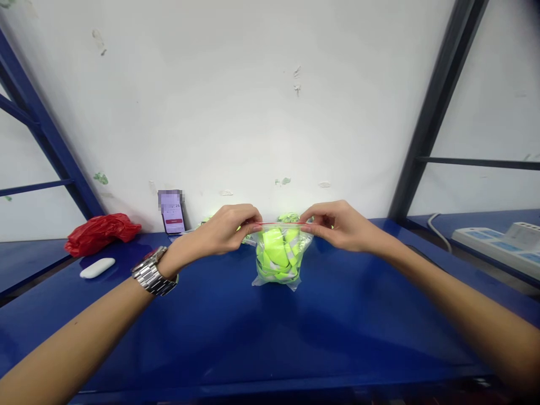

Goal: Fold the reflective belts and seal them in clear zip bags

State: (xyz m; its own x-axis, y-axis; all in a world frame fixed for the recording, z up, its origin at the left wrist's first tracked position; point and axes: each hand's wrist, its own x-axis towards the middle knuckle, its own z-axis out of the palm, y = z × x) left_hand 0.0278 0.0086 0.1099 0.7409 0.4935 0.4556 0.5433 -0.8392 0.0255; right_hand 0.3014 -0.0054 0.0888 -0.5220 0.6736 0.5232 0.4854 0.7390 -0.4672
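Head view: left hand and right hand pinch top edge of clear plastic zip bag, fingers tight on red seal strip. Bright yellow-green reflective vest packed inside bag. Bag sits on shiny blue metal shelf. Left of bag: crumpled red plastic bag, smooth white oval thing, phone leaning on wall.

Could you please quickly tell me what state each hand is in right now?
Left hand: closed, pinching the top edge of a clear zip bag.
Right hand: closed, pinching the same edge.
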